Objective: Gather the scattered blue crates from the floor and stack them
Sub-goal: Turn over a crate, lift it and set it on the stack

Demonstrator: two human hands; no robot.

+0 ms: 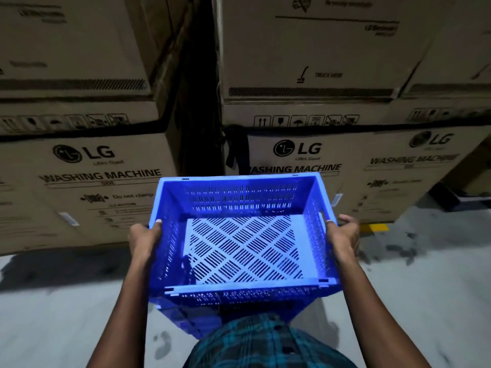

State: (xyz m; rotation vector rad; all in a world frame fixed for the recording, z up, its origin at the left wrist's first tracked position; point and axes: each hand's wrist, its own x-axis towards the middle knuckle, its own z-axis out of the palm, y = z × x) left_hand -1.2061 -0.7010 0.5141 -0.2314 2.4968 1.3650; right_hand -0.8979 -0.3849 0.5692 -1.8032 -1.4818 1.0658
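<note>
A blue slotted plastic crate is in front of me, open side up and empty, with a perforated floor. My left hand grips its left rim, thumb over the edge. My right hand grips its right rim the same way. Beneath it, part of another blue crate shows at the lower front; the top crate seems to sit on it, but the contact is partly hidden by my checked shirt.
Tall stacked cardboard washing machine boxes stand close ahead, with a dark gap between the two columns. Grey concrete floor lies to both sides. A yellow floor mark and a dark pallet corner are at the right.
</note>
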